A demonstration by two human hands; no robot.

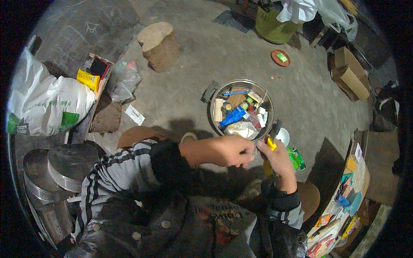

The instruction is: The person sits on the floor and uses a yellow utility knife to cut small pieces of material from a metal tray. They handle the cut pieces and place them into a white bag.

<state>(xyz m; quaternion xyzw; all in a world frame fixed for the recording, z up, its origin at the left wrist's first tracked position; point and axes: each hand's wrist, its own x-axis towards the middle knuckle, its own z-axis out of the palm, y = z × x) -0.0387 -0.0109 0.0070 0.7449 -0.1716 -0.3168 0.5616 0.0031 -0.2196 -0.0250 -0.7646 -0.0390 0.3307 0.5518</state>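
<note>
My left hand (pixel 232 151) is curled just below a round metal pot (pixel 270 105); whether anything is in its fingers I cannot make out. Beside it, my right hand (pixel 277 165) grips a yellow-and-black tool (pixel 271 142), upright near the pot's right rim. The pot holds a blue tube (pixel 234 117), a blue stick, small white pieces, a pale block and other small items. Just beyond my right hand sit a white bowl (pixel 283 136) and a green packet (pixel 297 157) on the floor.
At left are a white sack (pixel 51 101), a low board with a yellow packet (pixel 88 79), and metal pans (pixel 64 165). A stump (pixel 157 45), green basket (pixel 275 28), small red dish (pixel 286 62) and cardboard box (pixel 348 73) stand farther off. A cluttered board (pixel 340 202) is at right.
</note>
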